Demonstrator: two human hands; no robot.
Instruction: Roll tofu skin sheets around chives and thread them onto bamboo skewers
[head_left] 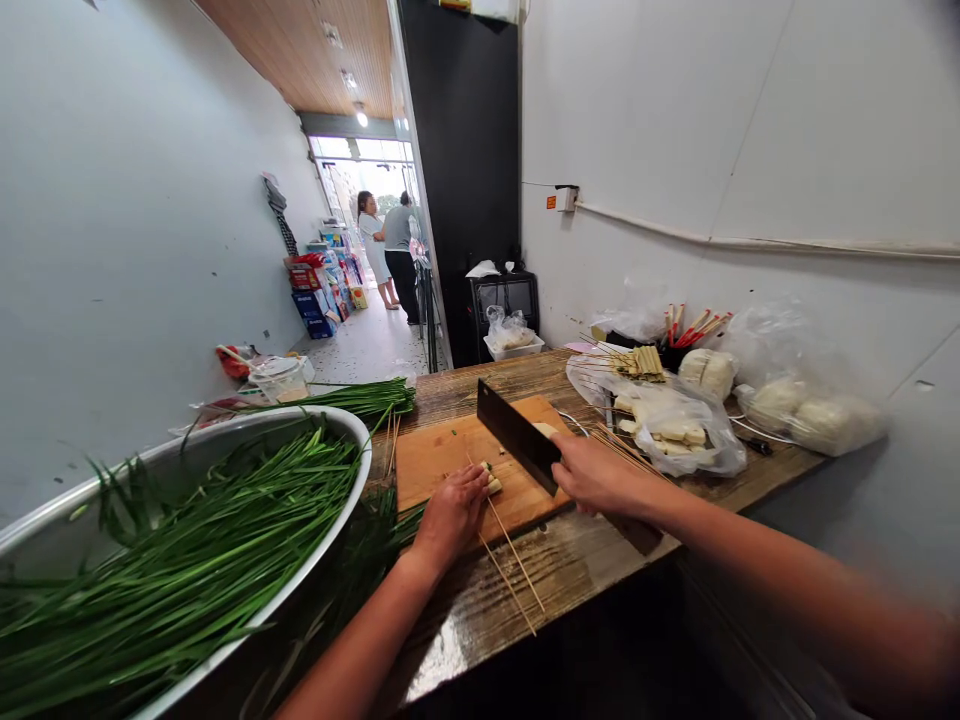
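- Left hand (451,508): fingers drawn together, pressed down over pale rolls (493,486) on the cutting board (427,452).
- Rolls: at 2 o'clock from left hand, the nearer hand, touching its fingertips. Skewers (516,555) project toward 5 o'clock; their long axis runs 11-to-5.
- Right hand (586,472): closed round the cleaver (517,435); blade points to 10 o'clock, at 1 o'clock from rolls, apparently clear of them.
- Basin (364,460) of green stems (225,545): 8–9 o'clock from board.
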